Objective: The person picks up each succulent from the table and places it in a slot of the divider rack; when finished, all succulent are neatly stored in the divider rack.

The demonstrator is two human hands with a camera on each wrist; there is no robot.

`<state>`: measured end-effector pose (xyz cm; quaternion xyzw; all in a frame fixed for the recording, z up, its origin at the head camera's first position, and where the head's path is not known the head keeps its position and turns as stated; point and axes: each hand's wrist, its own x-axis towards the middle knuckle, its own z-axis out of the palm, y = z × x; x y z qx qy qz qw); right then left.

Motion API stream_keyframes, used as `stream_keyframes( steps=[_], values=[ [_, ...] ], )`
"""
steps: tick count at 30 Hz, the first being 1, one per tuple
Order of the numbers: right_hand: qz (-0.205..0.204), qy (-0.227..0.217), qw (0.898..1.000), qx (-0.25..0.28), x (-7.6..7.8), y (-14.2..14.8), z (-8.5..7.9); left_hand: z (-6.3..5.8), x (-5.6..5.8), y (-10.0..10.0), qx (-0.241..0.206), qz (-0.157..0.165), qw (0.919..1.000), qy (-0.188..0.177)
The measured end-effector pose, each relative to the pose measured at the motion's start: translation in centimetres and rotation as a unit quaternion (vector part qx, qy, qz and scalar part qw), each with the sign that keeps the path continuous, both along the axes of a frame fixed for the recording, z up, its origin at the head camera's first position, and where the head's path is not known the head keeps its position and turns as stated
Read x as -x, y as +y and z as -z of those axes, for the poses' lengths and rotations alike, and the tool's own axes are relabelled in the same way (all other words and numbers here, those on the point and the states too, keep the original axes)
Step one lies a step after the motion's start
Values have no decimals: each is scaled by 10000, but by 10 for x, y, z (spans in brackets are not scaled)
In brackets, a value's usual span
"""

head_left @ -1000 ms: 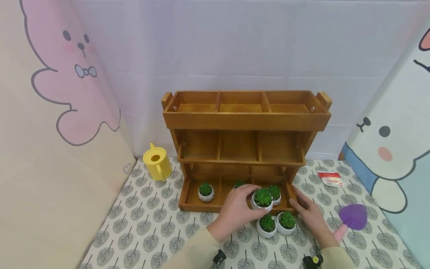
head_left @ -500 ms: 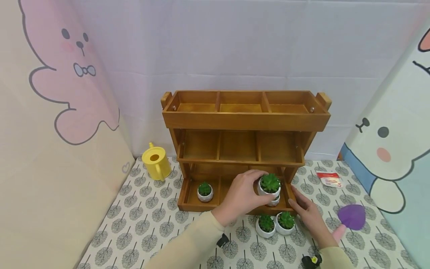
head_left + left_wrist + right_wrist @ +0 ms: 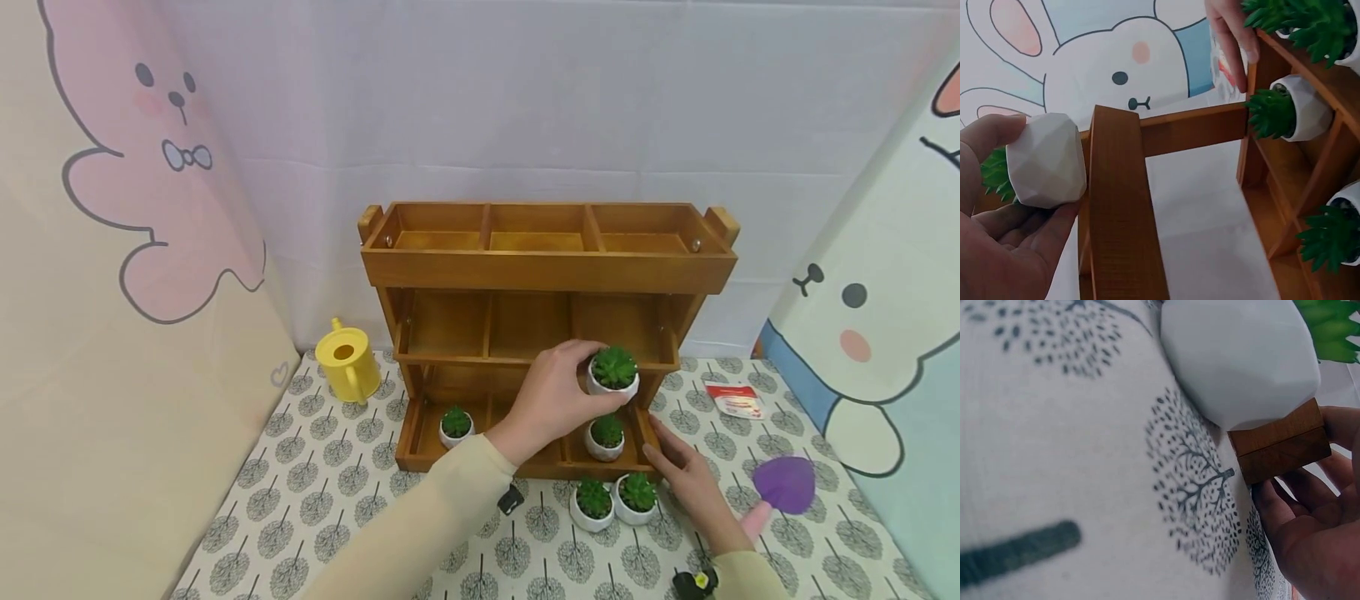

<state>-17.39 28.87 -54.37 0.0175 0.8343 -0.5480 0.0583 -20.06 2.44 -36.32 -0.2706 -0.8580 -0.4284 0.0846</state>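
Note:
My left hand point(image 3: 551, 404) pinches a small white faceted pot with a green artificial succulent point(image 3: 613, 371). It is at the front of the middle tier's right compartment in the wooden three-tier shelf point(image 3: 547, 271). In the left wrist view the white pot point(image 3: 1047, 161) is close beside a wooden board; contact is unclear. My right hand point(image 3: 690, 479) grips the right side of the bottom tier, thumb and fingers about its wooden corner point(image 3: 1285, 444). Potted succulents sit in the bottom tier's left point(image 3: 456, 425) and right compartments point(image 3: 604, 437); my left arm hides its middle one.
Two more potted succulents, one left point(image 3: 592, 504) and one right point(image 3: 636, 497), stand on the tree-print cloth before the shelf. A yellow watering can point(image 3: 348, 364) is at left. At right lie a purple shovel with pink handle point(image 3: 783, 485) and a red-and-white packet point(image 3: 735, 400).
My left hand has lifted the potted succulent up and slightly right, from before the bottom tier to the middle tier's front edge. The right hand keeps its place on the shelf.

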Motion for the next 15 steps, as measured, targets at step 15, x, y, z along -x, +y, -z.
stream_keyframes(
  steps=[15],
  values=[
    [29, 86, 9999, -131, -1, 0, 1, -15, 35, 30, -168, -262, 9990, 311]
  ],
)
